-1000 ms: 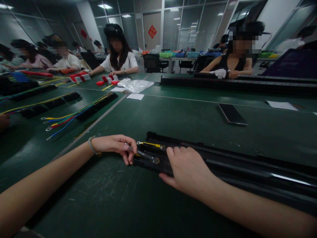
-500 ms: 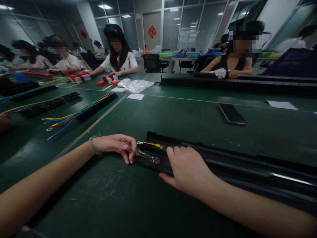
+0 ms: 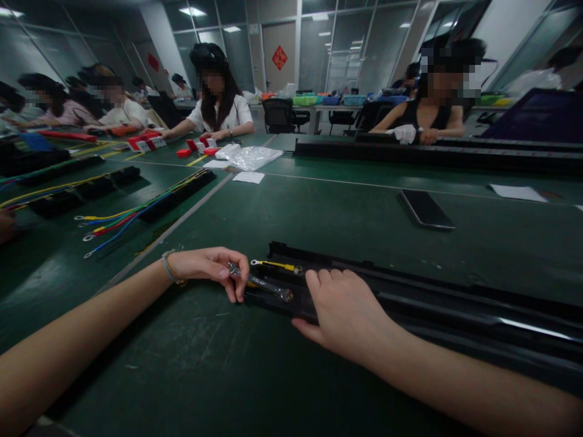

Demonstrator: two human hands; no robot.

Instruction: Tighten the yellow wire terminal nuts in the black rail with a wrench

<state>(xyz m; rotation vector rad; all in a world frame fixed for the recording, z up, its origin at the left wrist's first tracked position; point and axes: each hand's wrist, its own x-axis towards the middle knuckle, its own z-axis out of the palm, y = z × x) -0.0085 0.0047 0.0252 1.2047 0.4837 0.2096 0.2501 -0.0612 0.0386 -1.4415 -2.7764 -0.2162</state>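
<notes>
My left hand [image 3: 218, 270] is closed around one end of a metal wrench [image 3: 264, 285]. The wrench's ring end sits over a fastener near the left end of a long black housing [image 3: 382, 285]. Behind the wrench, a short yellow wire [image 3: 276, 265] with a ring terminal is fixed at another fastener and sticks out to the left. A second bit of yellow shows beneath the wrench, mostly hidden. My right hand [image 3: 344, 306] wraps over the housing just right of the wrench, thumb on the near side and fingers over the top.
A dark phone [image 3: 427, 209] lies beyond the housing. To the left rest black strips with coloured wires [image 3: 122, 218] ending in ring terminals. Farther back are a clear plastic bag [image 3: 255, 158], red-and-white blocks [image 3: 146, 142] and another long black housing [image 3: 410, 152]. Co-workers sit across the table.
The wrench handle and my left fingers have shifted very slightly, with the ring end staying on the fastener. My right hand keeps its place on the housing.
</notes>
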